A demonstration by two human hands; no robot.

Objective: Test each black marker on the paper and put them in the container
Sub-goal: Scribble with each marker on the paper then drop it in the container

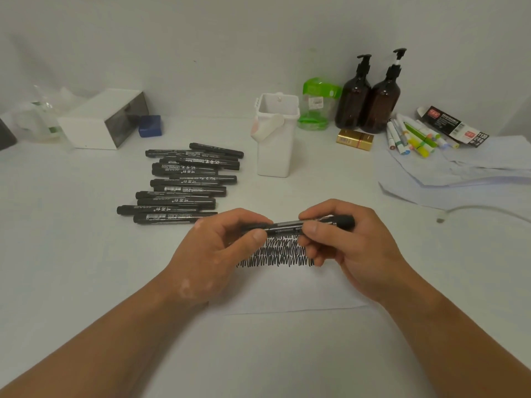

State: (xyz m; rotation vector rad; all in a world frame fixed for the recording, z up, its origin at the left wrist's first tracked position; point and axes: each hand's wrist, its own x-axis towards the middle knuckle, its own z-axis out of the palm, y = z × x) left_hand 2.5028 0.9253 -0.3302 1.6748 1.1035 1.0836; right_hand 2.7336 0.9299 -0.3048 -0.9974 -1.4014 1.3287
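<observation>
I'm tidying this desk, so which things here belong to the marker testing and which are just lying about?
Job: black marker held by left hand and right hand; pile of black markers; scribbled paper; white container.
Lying about: brown pump bottles; green jar; gold box; coloured pens; blue block.

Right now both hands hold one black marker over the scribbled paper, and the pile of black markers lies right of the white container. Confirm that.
Wrong on one point: the head view shows the pile of black markers lying left of the white container, not right. The rest stands: the left hand and right hand hold one black marker over the scribbled paper.
</observation>
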